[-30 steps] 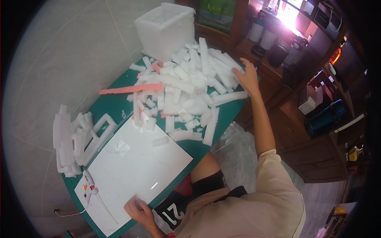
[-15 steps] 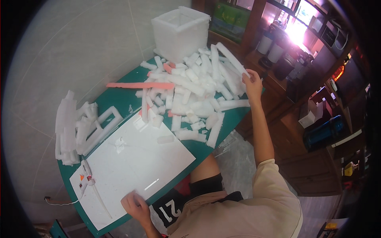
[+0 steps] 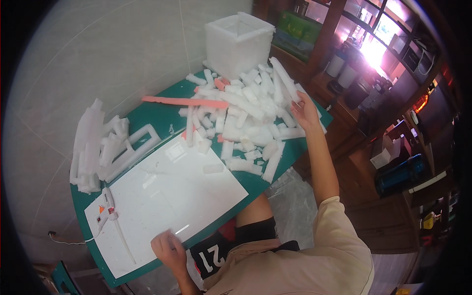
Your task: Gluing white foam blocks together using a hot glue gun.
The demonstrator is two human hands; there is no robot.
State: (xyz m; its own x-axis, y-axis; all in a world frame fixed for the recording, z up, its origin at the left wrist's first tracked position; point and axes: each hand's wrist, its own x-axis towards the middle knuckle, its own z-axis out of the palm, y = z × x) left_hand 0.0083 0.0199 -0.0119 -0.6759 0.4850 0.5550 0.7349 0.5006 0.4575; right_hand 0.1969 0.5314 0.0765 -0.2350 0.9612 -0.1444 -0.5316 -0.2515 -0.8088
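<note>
My right hand (image 3: 306, 112) reaches to the right side of a heap of white foam pieces (image 3: 248, 129), its fingers closed on the near end of a long white foam strip (image 3: 283, 77). The strip slants away from me over the heap's right edge. My left hand (image 3: 169, 250) rests with curled fingers at the near edge of a white board (image 3: 172, 196); nothing shows in it. A white glue gun (image 3: 109, 200) with a glue stick at its back lies on the board's left part. A short foam piece (image 3: 213, 168) lies near the board's right edge.
The green table (image 3: 132, 118) also bears stacked foam strips and frames (image 3: 88, 152) at the left and an open white foam box (image 3: 239, 46) at the back. A long pink foam strip (image 3: 184, 102) lies left of the heap. Wooden cabinets (image 3: 376, 206) stand on the right.
The view has shifted slightly. My right hand has moved left and a little nearer with the foam strip. My left hand stays by the board's near edge.
</note>
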